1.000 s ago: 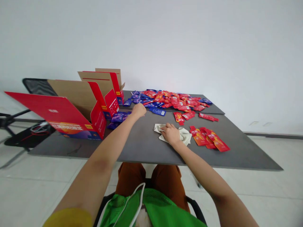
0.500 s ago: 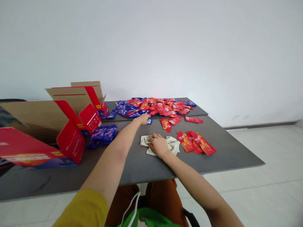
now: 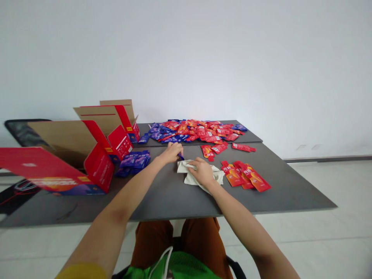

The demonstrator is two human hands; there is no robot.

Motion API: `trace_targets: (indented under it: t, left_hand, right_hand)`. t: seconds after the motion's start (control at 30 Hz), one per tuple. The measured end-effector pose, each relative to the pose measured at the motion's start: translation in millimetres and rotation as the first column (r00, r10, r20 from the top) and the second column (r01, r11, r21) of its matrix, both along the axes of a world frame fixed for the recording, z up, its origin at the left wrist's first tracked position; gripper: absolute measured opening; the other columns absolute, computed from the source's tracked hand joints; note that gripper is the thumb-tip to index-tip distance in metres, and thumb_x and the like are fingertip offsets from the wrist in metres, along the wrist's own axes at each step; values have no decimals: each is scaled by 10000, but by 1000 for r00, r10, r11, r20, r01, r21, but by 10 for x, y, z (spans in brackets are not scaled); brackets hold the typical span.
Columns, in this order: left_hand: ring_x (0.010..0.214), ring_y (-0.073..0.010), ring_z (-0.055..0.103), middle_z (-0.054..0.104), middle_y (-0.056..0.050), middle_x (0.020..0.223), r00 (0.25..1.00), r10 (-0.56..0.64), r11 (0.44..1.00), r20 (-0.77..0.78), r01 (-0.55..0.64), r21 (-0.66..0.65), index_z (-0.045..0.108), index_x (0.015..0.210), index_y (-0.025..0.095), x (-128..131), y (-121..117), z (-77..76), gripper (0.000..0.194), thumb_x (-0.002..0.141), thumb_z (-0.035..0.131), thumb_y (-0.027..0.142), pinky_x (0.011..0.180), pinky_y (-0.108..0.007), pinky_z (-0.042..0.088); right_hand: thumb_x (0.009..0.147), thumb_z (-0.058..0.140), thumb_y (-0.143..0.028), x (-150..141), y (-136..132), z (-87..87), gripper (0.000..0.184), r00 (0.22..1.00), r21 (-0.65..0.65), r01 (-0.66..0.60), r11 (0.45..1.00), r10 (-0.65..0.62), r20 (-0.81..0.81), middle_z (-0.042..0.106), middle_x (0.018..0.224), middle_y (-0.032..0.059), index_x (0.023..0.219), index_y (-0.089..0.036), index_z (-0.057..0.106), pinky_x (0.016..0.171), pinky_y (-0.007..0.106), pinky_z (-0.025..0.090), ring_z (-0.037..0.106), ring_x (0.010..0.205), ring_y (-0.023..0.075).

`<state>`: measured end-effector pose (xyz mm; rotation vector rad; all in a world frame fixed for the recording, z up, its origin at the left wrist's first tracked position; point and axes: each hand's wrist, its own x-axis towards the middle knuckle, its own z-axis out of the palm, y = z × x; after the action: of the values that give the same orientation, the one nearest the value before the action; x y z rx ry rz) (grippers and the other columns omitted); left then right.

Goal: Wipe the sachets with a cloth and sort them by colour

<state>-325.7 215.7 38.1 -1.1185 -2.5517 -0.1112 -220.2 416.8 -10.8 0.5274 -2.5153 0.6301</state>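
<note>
My left hand (image 3: 172,152) is closed over the table's middle, gripping a blue sachet (image 3: 181,157) that is mostly hidden behind the fingers. Just right of it my right hand (image 3: 202,173) grips a crumpled white cloth (image 3: 217,175), a fold of it raised at the fingers. Beyond both hands lies a mixed pile of blue and red sachets (image 3: 200,131). A small stack of blue sachets (image 3: 134,162) rests left of my left hand. To the right of the cloth are several red-orange sachets (image 3: 245,176), overlapping.
Open red cardboard boxes (image 3: 99,166) stand along the left side of the grey table (image 3: 162,197). A few loose red sachets (image 3: 219,148) lie between the pile and the cloth. A white wall (image 3: 186,58) rises behind the table.
My left hand has drawn back from the pile's edge toward the cloth with a blue sachet. My right hand has lifted a fold of the cloth. The view has shifted slightly left.
</note>
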Motion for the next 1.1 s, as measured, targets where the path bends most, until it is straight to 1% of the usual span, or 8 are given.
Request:
trace_targets:
  t: [0.2, 0.43, 0.57, 0.67, 0.77, 0.9, 1.0, 1.1]
  left_hand:
    - [1005, -224, 499, 593, -78, 965, 999, -53, 998, -8, 53, 28, 657, 884, 169, 730, -280, -271, 214, 778, 517, 47, 885, -391, 315]
    - [1152, -235, 436, 466, -92, 1185, 997, -79, 989, 25, 76, 128, 670, 1041, 202, 1241, -351, -439, 248, 845, 540, 122, 980, -388, 383]
    - [1307, -284, 364, 229, -157, 1496, 994, 110, 987, 10, -110, 116, 566, 1205, 169, 1433, -468, -454, 499, 734, 553, 6, 1035, -473, 356]
    - [1300, -292, 395, 284, -177, 1510, 923, 385, 915, -25, -378, 139, 532, 1245, 162, 1704, -436, -501, 611, 677, 508, -61, 1033, -493, 353]
    - [1252, -317, 443, 471, -188, 1408, 808, 587, 798, -55, -565, 209, 517, 1294, 122, 2070, -222, -637, 548, 766, 462, -13, 1039, -526, 334]
    - [1321, -320, 393, 462, -161, 1460, 858, 513, 851, 0, -509, 127, 511, 1352, 125, 2347, 58, -828, 541, 819, 459, 50, 1066, -487, 331]
    - [1271, -312, 453, 554, -151, 1371, 900, 429, 895, 74, -434, 105, 602, 1270, 140, 2286, 69, -867, 469, 830, 460, 66, 1038, -456, 367]
    - [1149, -282, 543, 669, -122, 1192, 908, 387, 905, 158, -407, 121, 687, 1127, 158, 2173, 8, -856, 374, 849, 450, 73, 1016, -423, 392]
  right_hand:
    - [888, 606, -403, -48, 49, 21, 264, 972, -373, -141, 917, 58, -226, 662, 902, 53, 1003, -218, 755, 775, 284, 470, 626, 825, 184]
    - [865, 639, -361, -13, -52, -36, 237, 951, -304, -286, 909, 229, -209, 651, 863, 46, 1001, -215, 766, 758, 278, 456, 617, 798, 174]
    - [856, 660, -376, -28, -116, -130, 231, 927, -168, -376, 911, 366, -87, 670, 895, 43, 1002, -235, 769, 765, 274, 447, 624, 827, 173]
    - [840, 677, -408, -76, -133, -163, 237, 908, -114, -417, 902, 418, -11, 687, 926, 46, 993, -255, 772, 791, 287, 443, 626, 858, 182]
    - [822, 690, -430, -144, -100, -90, 340, 861, -300, -472, 829, 507, 48, 706, 979, 49, 1095, -235, 743, 819, 297, 452, 628, 865, 177]
    - [821, 680, -466, -148, -113, 94, 502, 782, -513, -494, 702, 616, 90, 702, 1028, 40, 1251, -207, 655, 800, 292, 471, 624, 846, 161]
    - [858, 640, -468, -38, -266, 139, 462, 770, -370, -571, 733, 634, 69, 683, 1055, 54, 1241, -209, 656, 850, 316, 462, 617, 906, 175]
    - [888, 611, -455, 71, -450, 65, 419, 746, -22, -659, 751, 658, 99, 664, 1083, 80, 1238, -229, 657, 915, 360, 434, 588, 992, 208]
